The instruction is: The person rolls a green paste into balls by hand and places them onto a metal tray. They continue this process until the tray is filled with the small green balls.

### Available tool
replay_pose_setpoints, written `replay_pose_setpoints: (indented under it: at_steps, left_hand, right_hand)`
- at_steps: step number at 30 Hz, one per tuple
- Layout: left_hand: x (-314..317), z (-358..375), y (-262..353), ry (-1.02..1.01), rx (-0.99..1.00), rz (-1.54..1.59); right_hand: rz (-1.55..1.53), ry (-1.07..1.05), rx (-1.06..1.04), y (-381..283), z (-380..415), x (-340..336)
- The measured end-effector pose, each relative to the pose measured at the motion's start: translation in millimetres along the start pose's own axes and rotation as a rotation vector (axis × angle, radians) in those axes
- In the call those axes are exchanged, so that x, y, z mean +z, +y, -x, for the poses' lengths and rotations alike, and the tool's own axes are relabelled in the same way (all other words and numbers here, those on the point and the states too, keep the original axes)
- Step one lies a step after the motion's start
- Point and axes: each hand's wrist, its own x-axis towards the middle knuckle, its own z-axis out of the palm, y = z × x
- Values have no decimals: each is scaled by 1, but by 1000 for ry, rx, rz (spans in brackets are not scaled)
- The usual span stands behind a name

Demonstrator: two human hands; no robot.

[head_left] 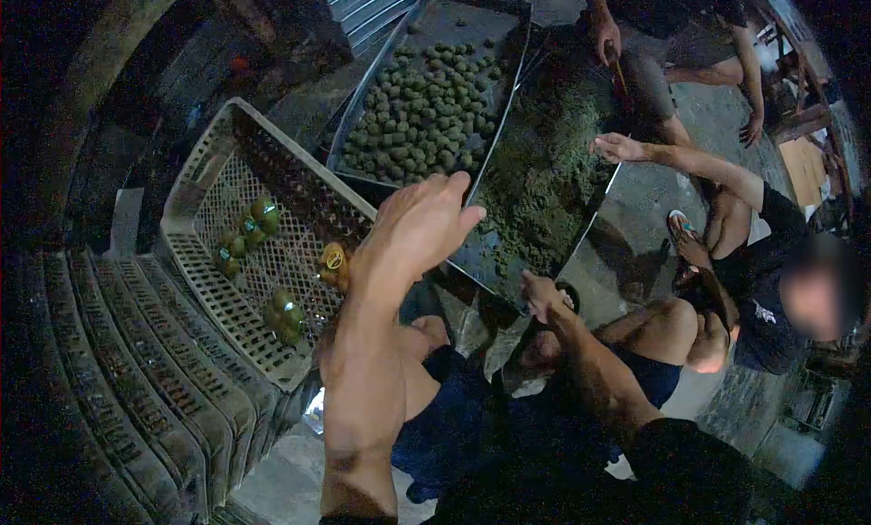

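Note:
My left hand (422, 221) reaches over the near edge of the metal tray (363, 98) of round greenish balls (426, 117). Its back faces up, its thumb stands apart from the bent fingers, and nothing shows in it. Lower right, my right hand (547, 300) is closed beside the near end of a heap of dark green crumbly material (544, 153). A small round thing shows at its palm side, too dark to make out. The heap lies on a flat metal sheet.
Left of my left hand is a tilted plastic crate (204, 253) with several bagged greenish bundles (263, 215) and an orange one (334, 264). Stacked crates (136, 362) stand lower left. A co-worker's hand (619, 148) reaches over the heap; another person's hand (608, 39) holds a tool.

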Motion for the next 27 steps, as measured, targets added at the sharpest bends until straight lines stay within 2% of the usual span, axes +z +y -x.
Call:
replay_pose_setpoints:
  at_steps: [1, 3, 4, 5, 6, 7, 8, 10, 11, 12, 14, 16, 19, 20, 22, 24, 26, 27]
  left_hand:
    - [0, -1, 0, 9, 13, 15]
    - [-3, -6, 2, -18, 22, 41]
    - [-5, -8, 5, -27, 22, 40]
    - [-8, -9, 7, -50, 9, 64]
    - [-8, -10, 7, -75, -8, 88]
    - [-1, -10, 2, -4, 48, 44]
    - [0, -10, 0, -16, 47, 40]
    - [-5, -11, -3, -20, 50, 66]
    - [-5, -11, -7, -10, 50, 73]
    - [-6, -9, -9, -26, 39, 71]
    - [-6, -5, -13, 24, 7, 9]
    - [-3, -3, -21, -10, -16, -7]
    - [-4, -7, -21, -50, -35, 1]
    - [-6, -10, -21, -75, -44, 21]
    - [-8, -13, -20, -64, -24, 2]
    - [-4, -10, -20, -68, -19, -2]
    - [0, -12, -21, -72, -40, -18]
    - [-2, -15, -19, -66, -33, -18]
  right_hand:
    - [513, -13, -390, -10, -8, 8]
    - [358, -190, -487, -58, -5, 42]
    - [-306, -326, -170, -89, 13, 58]
    - [-312, -326, -164, -109, 17, 60]
    - [-60, -183, -407, -126, 16, 62]
    - [195, -34, -640, -135, 12, 64]
    - [576, 121, -679, -137, -2, 55]
    - [1176, 430, -840, -84, -106, 20]
    - [1170, 417, -834, -61, -149, 13]
    - [1070, 529, -936, -37, -185, 10]
    - [961, 622, -1016, -44, -170, 26]
    - [1005, 248, -618, -69, -122, 31]
    - [1154, 170, -543, -45, -163, 32]
    - [1150, 171, -549, -47, -154, 33]
    - [1368, 22, -740, -34, -117, 35]
    - [1396, 6, -691, -29, -90, 47]
    - [1522, 33, -837, -27, -82, 47]
    - [1465, -10, -605, -47, -77, 47]
